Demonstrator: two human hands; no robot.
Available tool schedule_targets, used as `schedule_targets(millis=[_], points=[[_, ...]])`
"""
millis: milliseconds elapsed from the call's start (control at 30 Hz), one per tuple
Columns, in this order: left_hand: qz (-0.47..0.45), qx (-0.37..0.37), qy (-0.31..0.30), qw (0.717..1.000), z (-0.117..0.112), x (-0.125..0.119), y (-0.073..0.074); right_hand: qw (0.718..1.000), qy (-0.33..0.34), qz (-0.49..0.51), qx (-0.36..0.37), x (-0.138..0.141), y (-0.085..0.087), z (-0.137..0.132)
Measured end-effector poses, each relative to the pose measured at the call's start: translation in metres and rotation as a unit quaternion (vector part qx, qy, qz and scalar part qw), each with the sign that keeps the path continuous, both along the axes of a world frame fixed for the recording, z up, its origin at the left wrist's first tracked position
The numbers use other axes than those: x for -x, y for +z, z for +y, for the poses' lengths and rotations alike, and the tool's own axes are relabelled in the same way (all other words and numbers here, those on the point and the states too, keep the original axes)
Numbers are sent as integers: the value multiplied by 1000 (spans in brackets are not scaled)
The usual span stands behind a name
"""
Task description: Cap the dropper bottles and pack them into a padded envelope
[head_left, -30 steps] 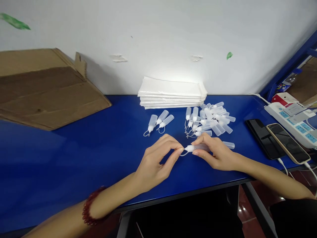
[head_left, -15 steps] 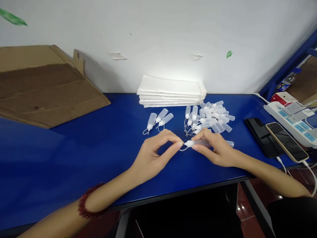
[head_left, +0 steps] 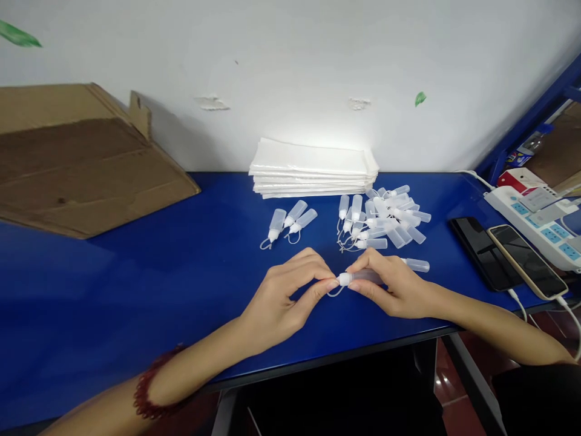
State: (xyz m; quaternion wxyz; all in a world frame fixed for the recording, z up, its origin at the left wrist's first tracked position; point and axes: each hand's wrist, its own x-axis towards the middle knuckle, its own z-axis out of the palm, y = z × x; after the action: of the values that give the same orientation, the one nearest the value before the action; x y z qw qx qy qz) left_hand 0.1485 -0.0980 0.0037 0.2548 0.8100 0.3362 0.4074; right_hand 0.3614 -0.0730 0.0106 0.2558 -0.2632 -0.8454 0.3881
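Note:
A small translucent squeeze bottle [head_left: 367,277] lies sideways between my hands, its white cap end pointing left. My right hand [head_left: 393,284] is closed around its body, thumb in front and fingers behind. With thumb and fingertips, my left hand [head_left: 290,297] pinches the tip at the cap end; the fingers hide the tip itself. A thin tether loop hangs below the cap. Behind my right hand lies another bottle [head_left: 416,264], partly hidden. Farther back is a pile of similar bottles [head_left: 390,212], and to its left a group of three bottles [head_left: 296,213].
A stack of white packets [head_left: 313,163] stands against the wall. A cardboard piece [head_left: 91,169] leans at the left. Two phones [head_left: 526,263] with cables and a power strip [head_left: 535,224] are on the right of the blue table [head_left: 158,272].
Both hands have moved slightly down, toward the table's front edge, with the bottle. The left fingers now cover the nozzle tip, which showed before.

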Motion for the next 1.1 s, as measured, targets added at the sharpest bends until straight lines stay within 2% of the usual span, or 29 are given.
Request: schedule_targets(millis=[200, 367, 500, 633, 767, 867, 1000, 1100], points=[[49, -47, 0, 998, 5, 2, -3, 999, 14, -31, -7, 0, -1, 7], [98, -147, 38, 984, 18, 11, -4, 988, -16, -103, -111, -6, -2, 20], [149, -257, 122, 947, 34, 29, -5, 946, -90, -181, -252, -16, -4, 38], [202, -306, 221, 904, 53, 51, -11, 888, -128, -252, -363, -26, -8, 55], [258, -310, 269, 874, 65, 63, -18, 836, -130, -299, -441, -30, -10, 62], [275, -297, 270, 874, 70, 64, -23, 817, -118, -322, -465, -30, -10, 63], [260, -281, 265, 885, 71, 64, -27, 816, -107, -334, -460, -30, -11, 63], [247, -268, 269, 892, 69, 63, -27, 832, -101, -333, -433, -31, -12, 64]])
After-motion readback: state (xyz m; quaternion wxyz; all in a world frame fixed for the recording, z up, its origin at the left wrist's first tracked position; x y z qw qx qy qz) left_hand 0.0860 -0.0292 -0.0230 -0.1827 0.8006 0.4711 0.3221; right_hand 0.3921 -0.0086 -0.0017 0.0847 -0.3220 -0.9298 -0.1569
